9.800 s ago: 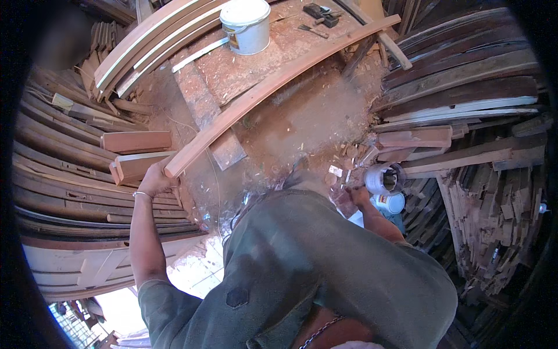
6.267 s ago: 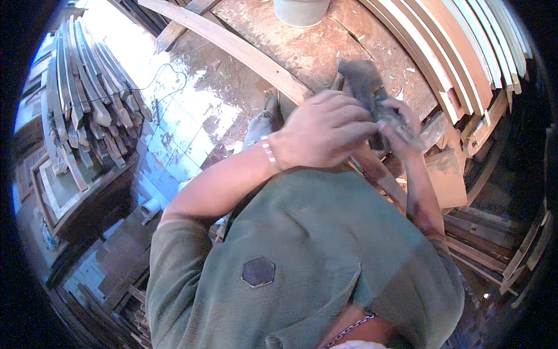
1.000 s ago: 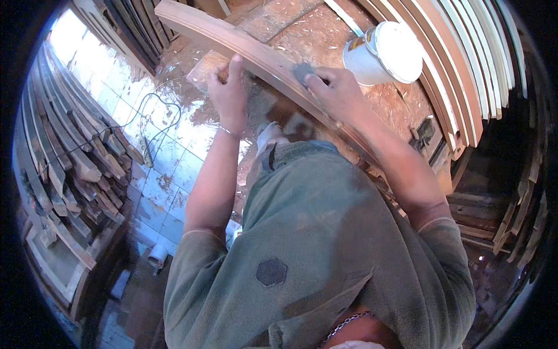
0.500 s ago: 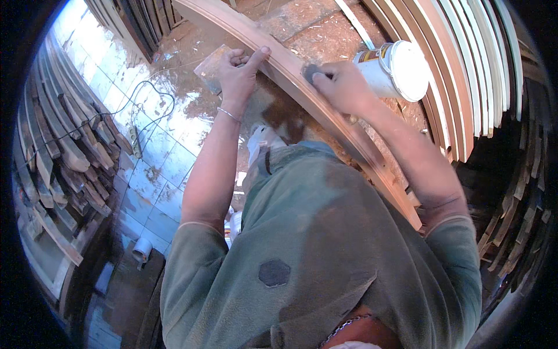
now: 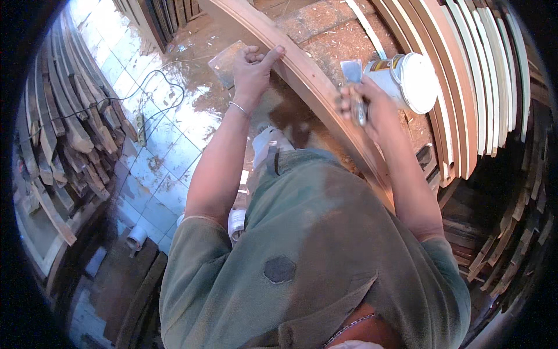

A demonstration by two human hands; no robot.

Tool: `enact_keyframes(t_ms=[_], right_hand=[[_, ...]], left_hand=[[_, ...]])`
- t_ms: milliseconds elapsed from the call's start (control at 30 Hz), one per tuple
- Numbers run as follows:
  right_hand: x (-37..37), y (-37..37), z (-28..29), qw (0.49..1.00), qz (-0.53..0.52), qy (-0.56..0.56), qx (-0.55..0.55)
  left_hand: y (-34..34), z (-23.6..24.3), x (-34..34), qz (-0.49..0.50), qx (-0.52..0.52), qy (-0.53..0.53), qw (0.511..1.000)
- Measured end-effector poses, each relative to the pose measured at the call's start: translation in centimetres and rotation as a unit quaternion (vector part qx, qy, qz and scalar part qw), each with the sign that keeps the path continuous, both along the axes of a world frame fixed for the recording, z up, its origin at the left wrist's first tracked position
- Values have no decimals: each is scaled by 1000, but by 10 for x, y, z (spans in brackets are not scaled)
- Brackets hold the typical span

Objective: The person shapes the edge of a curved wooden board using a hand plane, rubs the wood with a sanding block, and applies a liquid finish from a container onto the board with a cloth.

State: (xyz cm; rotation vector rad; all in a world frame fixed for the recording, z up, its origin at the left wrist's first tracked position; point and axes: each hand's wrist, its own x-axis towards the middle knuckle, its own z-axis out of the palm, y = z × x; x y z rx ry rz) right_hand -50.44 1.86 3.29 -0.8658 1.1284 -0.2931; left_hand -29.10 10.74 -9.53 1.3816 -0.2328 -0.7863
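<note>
A long reddish moulded wooden plank (image 5: 308, 78) slants from the top centre down to the right of my lap. My left hand (image 5: 253, 72) is at its left edge, thumb laid on the wood and the other fingers curled beside the edge. In my right hand (image 5: 376, 110) is a putty knife (image 5: 352, 71), its flat blade pointing away from me and its handle inside my fingers. This hand is over the plank's right side, with the blade clear of the wood. Blur softens the right fingertips.
A white bucket (image 5: 415, 83) stands just right of the putty knife. Curved-looking rows of planks (image 5: 459, 87) lean beyond it. Stacked boards (image 5: 64, 110) fill the left side, near a cable (image 5: 165, 107) on the tiled floor (image 5: 154, 168). A flat block (image 5: 224, 63) lies behind my left hand.
My right hand has come away from the plank's face and turned, so the blade now points forward, off the wood. My left hand keeps its place on the plank. The whole view has shifted slightly.
</note>
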Motion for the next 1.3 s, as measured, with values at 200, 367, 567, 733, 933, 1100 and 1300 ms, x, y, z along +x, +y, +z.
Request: enact_keyframes(t_ms=[200,367,567,733,933,1100,1300], right_hand=[[-63,48,15,692,394,296,-526],[27,24,-1,671,399,316,-539],[25,24,-6,703,399,329,-489],[-107,69,8,762,360,368,-393],[-293,146,9,784,137,441,-415],[-447,215,3,731,10,617,-292],[-500,231,-2,763,-41,527,-372]], left_hand=[[2,15,0,-13,57,20,998],[2,7,3,-15,99,-42,994],[36,9,-11,-10,48,-101,994],[187,-132,-5,-240,200,-302,901],[418,-266,-8,-433,457,-277,726],[348,-197,-50,-395,434,-281,759],[204,-155,-79,-344,259,-343,835]])
